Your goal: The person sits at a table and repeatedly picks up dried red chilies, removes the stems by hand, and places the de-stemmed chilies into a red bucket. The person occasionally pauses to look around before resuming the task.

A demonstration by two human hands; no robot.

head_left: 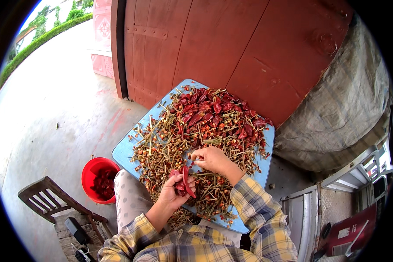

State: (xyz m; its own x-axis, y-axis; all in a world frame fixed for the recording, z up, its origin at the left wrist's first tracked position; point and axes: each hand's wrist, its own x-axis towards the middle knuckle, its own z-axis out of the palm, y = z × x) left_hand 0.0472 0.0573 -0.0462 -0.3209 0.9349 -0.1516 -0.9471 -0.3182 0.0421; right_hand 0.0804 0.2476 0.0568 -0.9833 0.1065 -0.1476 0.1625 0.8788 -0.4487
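Observation:
My left hand [172,192] is closed round several dried red chili peppers [185,183], low over the near part of the table. Just beyond it and to the right, my right hand [210,159] hovers over the heap with its fingertips pinched; whatever they hold is hidden or too small to name. Dry chili stems [161,148] with bits of red cover most of the light blue table [125,153]. Whole and broken red chilies [205,109] are piled at its far side.
A red bucket [88,174] with dried chilies inside stands on the floor left of my knee. A small wooden chair [52,198] holds a dark device at lower left. Red wooden doors [214,43] rise behind the table; a grey tarp-covered bulk [336,109] and a vehicle [301,214] are at right.

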